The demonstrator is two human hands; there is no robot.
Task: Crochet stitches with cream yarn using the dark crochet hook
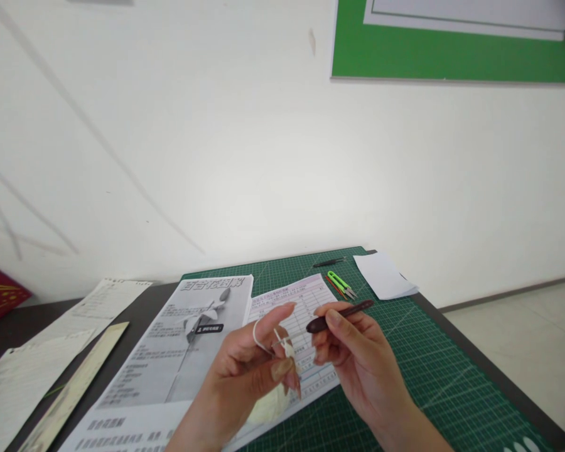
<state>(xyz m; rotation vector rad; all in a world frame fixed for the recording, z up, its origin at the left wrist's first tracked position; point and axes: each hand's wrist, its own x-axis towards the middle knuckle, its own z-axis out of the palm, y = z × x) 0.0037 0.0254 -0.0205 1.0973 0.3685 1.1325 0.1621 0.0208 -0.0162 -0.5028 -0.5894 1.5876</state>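
My right hand (362, 345) grips a crochet hook (318, 324) by its dark brown handle, the thin metal tip pointing left. Between the thumb and fingers of my left hand (238, 370) a small white crochet piece (289, 353) is pinched. White yarn (258, 334) loops round the raised left index finger and runs down to the piece. The hook's tip lies at the yarn loops; whether it passes through one is too fine to tell. Below my left hand a pale cream bundle of yarn (269, 407) shows, partly hidden by the fingers.
Printed sheets (169, 370) and a lined chart page (306, 295) lie on a green cutting mat (433, 364). Green thread snips (339, 282), black tweezers (328, 262) and white paper (385, 276) are towards the back. Handwritten pages (89, 314) and a pale strip (75, 389) lie left.
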